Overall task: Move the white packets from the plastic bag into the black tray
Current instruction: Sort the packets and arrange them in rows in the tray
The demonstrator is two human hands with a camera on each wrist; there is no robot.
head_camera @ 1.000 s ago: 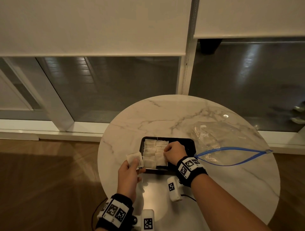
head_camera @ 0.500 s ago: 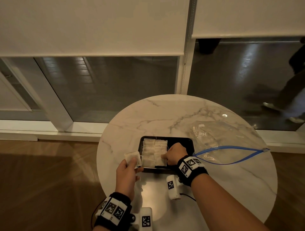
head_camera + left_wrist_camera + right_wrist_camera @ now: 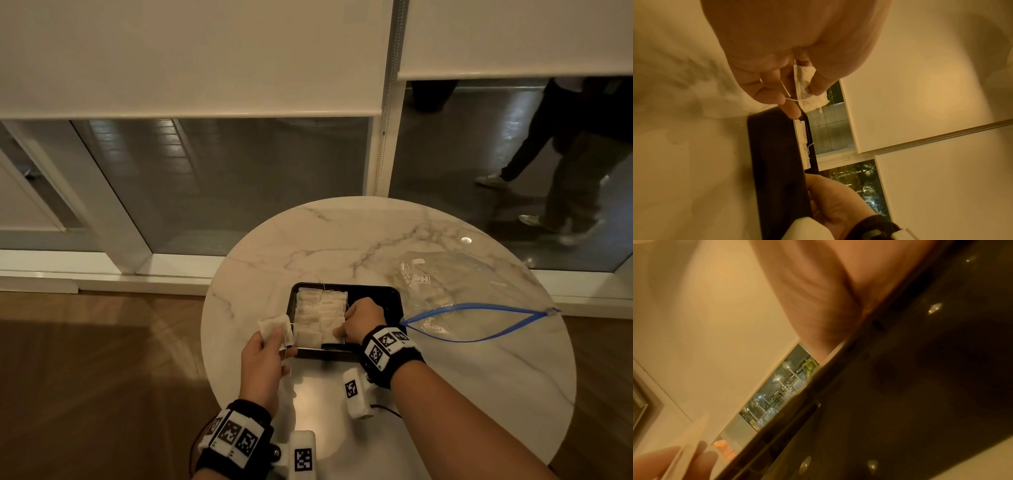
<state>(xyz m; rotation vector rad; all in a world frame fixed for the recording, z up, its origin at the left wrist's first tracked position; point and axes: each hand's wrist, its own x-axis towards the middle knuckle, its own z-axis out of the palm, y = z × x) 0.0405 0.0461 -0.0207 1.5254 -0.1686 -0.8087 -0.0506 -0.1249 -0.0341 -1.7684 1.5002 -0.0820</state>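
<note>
A black tray (image 3: 388, 297) sits mid-table with several white packets (image 3: 317, 313) laid in two columns on its left side. My left hand (image 3: 274, 337) hovers just left of the tray and pinches one white packet (image 3: 273, 327) between thumb and fingers; the left wrist view shows this packet (image 3: 803, 84) with its string. My right hand (image 3: 356, 322) is inside the tray, fingers curled onto the right column, thumb on the nearest packet. Its fingertips are hidden in the right wrist view. The clear plastic bag (image 3: 455, 287) with a blue zip lies open, right of the tray.
The round marble table (image 3: 342, 236) ends close behind and beside the tray. The bag's blue zip (image 3: 479, 322) loops toward the right rim. Behind the glass at the right, a person's legs (image 3: 555, 178) pass by. Wooden floor lies to the left.
My right hand has slid from the middle of the packets toward the tray's near edge, thumb now stretched out. The left hand still holds its packet in place. Legs have appeared behind the glass.
</note>
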